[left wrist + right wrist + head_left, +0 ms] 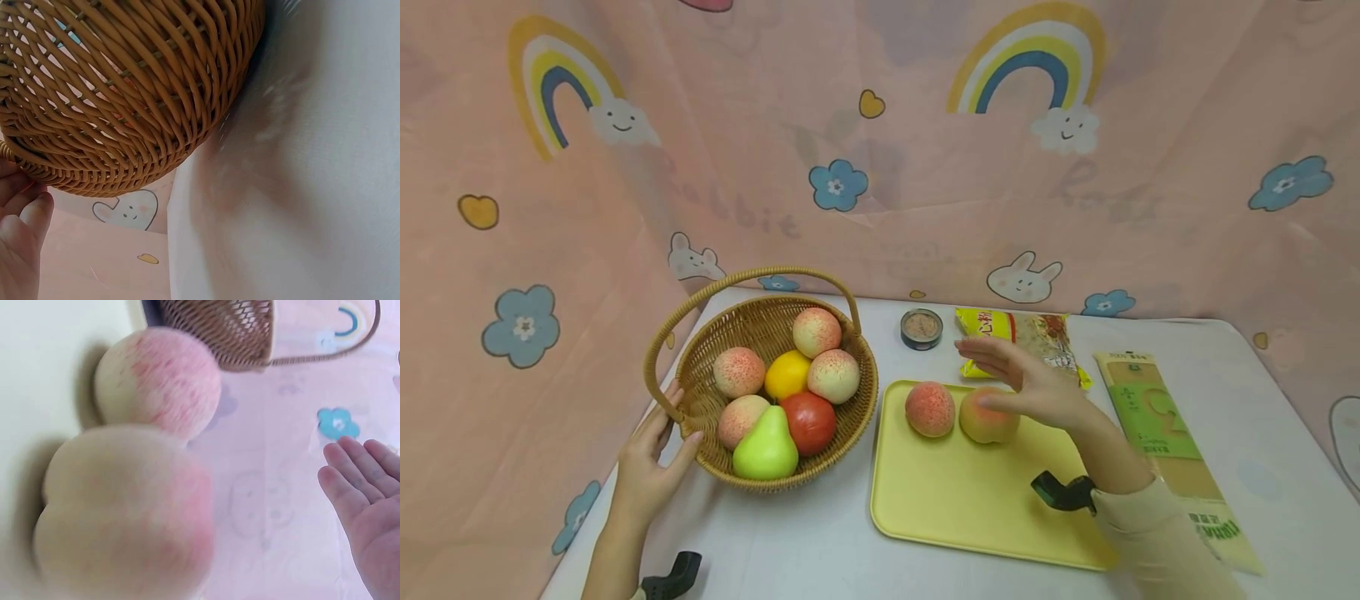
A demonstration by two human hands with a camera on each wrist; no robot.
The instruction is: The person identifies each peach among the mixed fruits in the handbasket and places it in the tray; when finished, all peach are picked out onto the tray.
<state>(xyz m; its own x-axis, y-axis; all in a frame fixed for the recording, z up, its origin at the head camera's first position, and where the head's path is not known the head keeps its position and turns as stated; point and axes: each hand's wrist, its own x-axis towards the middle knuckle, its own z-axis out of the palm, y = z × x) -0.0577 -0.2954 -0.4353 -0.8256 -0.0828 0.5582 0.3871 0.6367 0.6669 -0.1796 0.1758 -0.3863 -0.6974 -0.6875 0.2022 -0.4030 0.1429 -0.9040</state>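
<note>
A wicker basket (865, 417) with a tall handle holds several peaches (739, 372), a yellow-orange fruit (787, 375), a red apple (808, 422) and a green pear (766, 446). My left hand (651, 467) grips its left rim beside the handle's base, thumb in front and fingers behind, as the left wrist view also shows. On the yellow tray (958, 500) lie a reddish peach (930, 409) and a paler, pink-tinged peach (988, 421), side by side. Above the paler one, my right hand (1037, 379) hovers with straight fingers and holds nothing; its thumb overlaps that peach in the head view.
Behind the tray stands a small round container (921, 328) with a clear top. A yellow snack-like bag (1048, 337) lies beside it, partly behind my right hand. To the right lies a long green-and-tan packet (1157, 417). A pink printed cloth (895, 233) hangs behind the white table.
</note>
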